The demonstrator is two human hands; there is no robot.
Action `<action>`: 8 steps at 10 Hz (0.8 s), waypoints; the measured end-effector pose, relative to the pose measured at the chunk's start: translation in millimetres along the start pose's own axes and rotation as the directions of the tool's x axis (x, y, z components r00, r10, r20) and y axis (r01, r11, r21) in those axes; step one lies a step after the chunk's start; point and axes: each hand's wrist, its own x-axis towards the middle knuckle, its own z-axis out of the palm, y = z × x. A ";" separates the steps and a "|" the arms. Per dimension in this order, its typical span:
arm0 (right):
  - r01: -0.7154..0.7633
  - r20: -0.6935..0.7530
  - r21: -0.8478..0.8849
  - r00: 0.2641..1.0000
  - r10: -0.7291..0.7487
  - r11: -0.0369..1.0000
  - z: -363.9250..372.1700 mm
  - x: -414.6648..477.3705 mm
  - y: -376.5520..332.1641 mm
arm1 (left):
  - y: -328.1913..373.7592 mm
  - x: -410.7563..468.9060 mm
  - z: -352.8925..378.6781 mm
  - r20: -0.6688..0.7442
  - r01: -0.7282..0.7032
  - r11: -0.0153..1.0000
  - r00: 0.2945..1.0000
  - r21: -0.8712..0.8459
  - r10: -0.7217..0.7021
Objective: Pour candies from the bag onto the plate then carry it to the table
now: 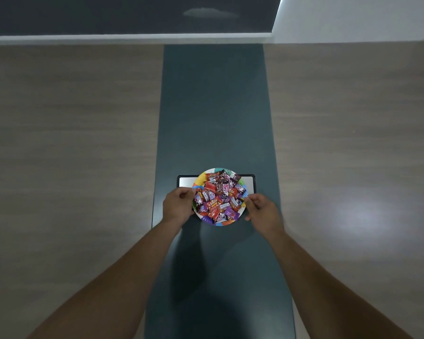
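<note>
Head | step, judged: setting plate point(218, 222) of candies point(218, 196) on table point(216, 106) | left hand point(178, 204) gripping rim; right hand point(263, 209) loosely curled beside rim, contact unclear | next: let go level, no spill

A round paper plate point(227, 222) with a multicoloured segmented rim is filled with red, purple and brown wrapped candies point(218, 195). A dark teal narrow table point(216, 106) is flanked at 3 and 9 o'clock by grey-brown wood-grain flooring point(71, 118).
</note>
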 end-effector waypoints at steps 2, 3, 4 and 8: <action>0.014 -0.022 -0.042 1.000 -0.015 0.999 -2.7 -6.7 2.6 | 3.0 -10.7 -7.3 -0.006 -0.069 0.997 0.998 0.040 0.069; 0.029 -0.031 0.002 0.999 -0.029 1.000 -6.3 -18.1 10.4 | 1.9 -22.2 -13.8 -0.021 -0.082 0.995 0.996 0.051 0.083; 0.020 -0.018 -0.027 1.000 -0.021 0.999 -10.5 -33.9 21.0 | -1.2 -42.7 -23.5 -0.032 -0.089 0.992 0.995 0.088 0.092; 0.272 -0.059 -0.357 0.948 -0.313 0.893 -5.4 -99.7 63.4 | -73.2 -125.1 -38.2 0.006 -0.445 0.747 0.861 0.494 0.509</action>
